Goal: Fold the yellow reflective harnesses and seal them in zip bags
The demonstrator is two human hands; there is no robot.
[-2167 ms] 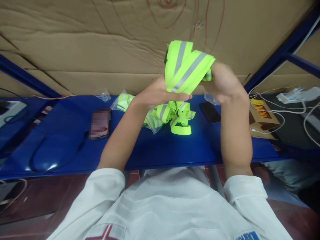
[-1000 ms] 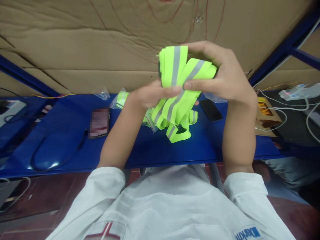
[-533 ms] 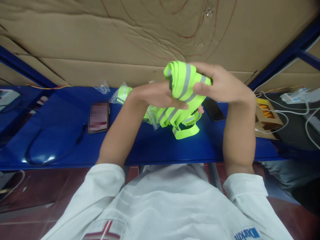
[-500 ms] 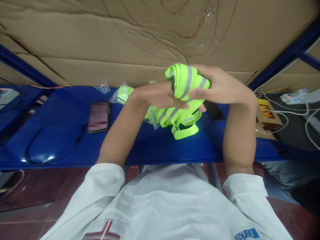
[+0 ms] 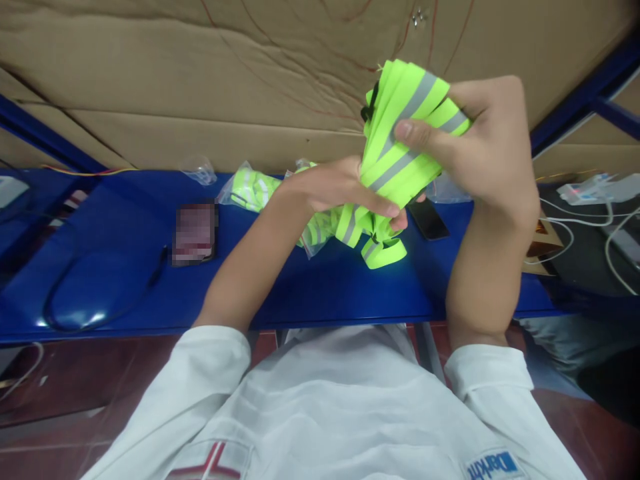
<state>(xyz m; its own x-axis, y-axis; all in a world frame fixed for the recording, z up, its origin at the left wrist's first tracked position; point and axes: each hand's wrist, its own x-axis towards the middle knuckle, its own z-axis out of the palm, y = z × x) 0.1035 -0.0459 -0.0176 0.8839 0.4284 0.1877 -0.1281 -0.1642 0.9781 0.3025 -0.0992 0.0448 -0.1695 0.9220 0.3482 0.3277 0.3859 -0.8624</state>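
Both hands are on it here, clamped on one thick bundle of lime reflective straps, held up above the tabletop and tilted. The right hand has its thumb flat across the front face, its other fingers mostly hidden behind, a pinch that looks meant to stop the layers sliding apart. Down at the lower end, the left hand grips too, thumb on top and fingertips showing beneath, seemingly taking the weight and keeping the edges gathered. A black fitting pokes out at the bundle's left edge, clear of either thumb. Below, a lime loop lies on the tabletop; whether it joins the bundle, I can't tell. Behind the left forearm sits a clear plastic bag with more lime strap inside, perhaps set back to leave room in front

And what a change from half a second ago: the bundle was lower and curled like a roll, and now it's higher, further right, flatter, its layers fanned. The right hand has risen with it, while the dark phone hasn't budged
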